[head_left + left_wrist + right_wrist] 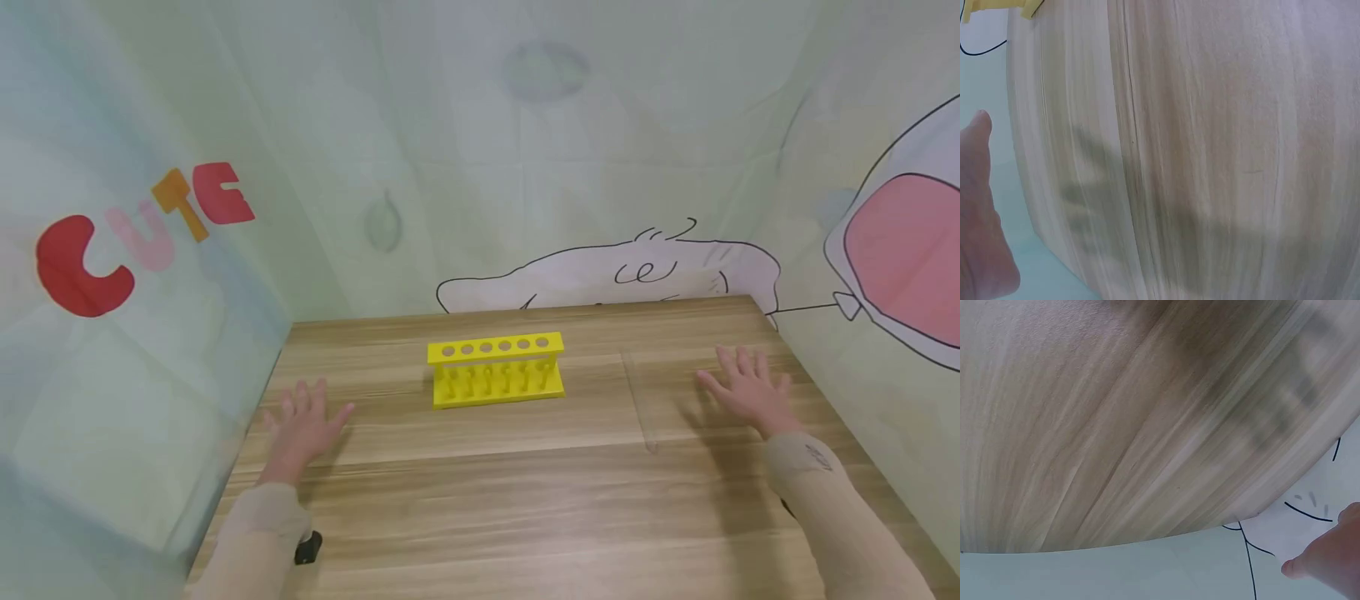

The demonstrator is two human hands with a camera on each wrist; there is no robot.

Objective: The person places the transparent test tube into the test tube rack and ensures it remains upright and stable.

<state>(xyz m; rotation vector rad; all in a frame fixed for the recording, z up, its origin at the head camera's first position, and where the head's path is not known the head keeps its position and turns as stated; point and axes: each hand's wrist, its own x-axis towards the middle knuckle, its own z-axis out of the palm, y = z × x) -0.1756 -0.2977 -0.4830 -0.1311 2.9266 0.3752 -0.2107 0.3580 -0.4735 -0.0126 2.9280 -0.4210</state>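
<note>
Matt wood-grain table (525,500); smooth, probably plastic yellow rack (496,369); cloth backdrop (480,167).

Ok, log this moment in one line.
left hand: open, flat over table | right hand: open, same | yellow rack: between hands, untouched, holes empty

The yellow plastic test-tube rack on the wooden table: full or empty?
Empty. The yellow plastic test-tube rack stands upright; all six top holes are open, no tubes in them.

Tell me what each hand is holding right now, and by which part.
Nothing is held. The left hand and the right hand both lie open, fingers spread, over the wooden table, either side of the yellow rack.
</note>
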